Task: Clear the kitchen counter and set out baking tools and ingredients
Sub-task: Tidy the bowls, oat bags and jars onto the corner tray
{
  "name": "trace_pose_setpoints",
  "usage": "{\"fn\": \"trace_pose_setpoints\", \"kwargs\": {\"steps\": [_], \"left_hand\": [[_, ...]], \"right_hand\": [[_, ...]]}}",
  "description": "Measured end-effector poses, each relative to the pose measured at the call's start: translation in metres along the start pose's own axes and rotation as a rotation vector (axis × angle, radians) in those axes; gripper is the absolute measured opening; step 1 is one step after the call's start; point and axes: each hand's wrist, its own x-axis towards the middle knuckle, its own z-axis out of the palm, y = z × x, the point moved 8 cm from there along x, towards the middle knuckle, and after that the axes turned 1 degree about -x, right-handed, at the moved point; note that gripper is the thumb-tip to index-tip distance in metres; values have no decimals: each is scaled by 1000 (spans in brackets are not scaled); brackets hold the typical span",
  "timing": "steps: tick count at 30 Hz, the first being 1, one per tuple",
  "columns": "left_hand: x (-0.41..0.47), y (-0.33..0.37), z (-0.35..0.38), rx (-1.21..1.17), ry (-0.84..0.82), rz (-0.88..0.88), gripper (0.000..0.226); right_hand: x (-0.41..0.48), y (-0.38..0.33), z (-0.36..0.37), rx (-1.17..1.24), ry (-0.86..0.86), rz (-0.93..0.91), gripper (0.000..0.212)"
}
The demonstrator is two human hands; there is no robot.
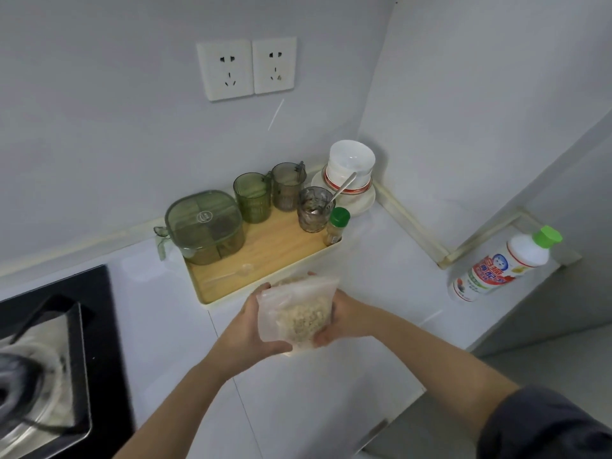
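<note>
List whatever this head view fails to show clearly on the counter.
- Head view: what fills the plastic bag. Frosted plastic blurs the pale crumbs, and the left hand and right hand cover its sides.
- Head view: the stove, blurred and cut off by the left edge.
- Head view: label print on the bottle, too small to read.
- Head view: contents of the green box, hidden by its tinted lid.
</note>
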Motion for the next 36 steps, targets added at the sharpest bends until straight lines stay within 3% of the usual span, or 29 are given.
{"fn": "trace_pose_setpoints", "kwargs": {"steps": [3, 9, 15, 20, 24, 31, 36], "left_hand": [[6, -5, 11, 73, -39, -7, 112], [23, -17, 7, 108, 104, -59, 106], [31, -12, -7, 103, 207, -53, 89], [53, 6, -39, -13, 296, -11, 63], [84, 17, -58, -127, 308, 53, 68], [114, -1, -57, 3, 320, 88, 59], [126, -14, -56, -44, 294, 93, 69]], "right_hand": [[4, 6, 0, -20, -28, 35, 96], [15, 10, -8, -52, -17, 125, 67], [29, 10, -16, 101, 22, 96, 66], [52, -26, -47, 189, 97, -24, 80], [88, -48, -67, 200, 105, -90, 73], [125, -30, -64, 118, 94, -80, 72], [144, -21, -62, 94, 84, -100, 65]]}}
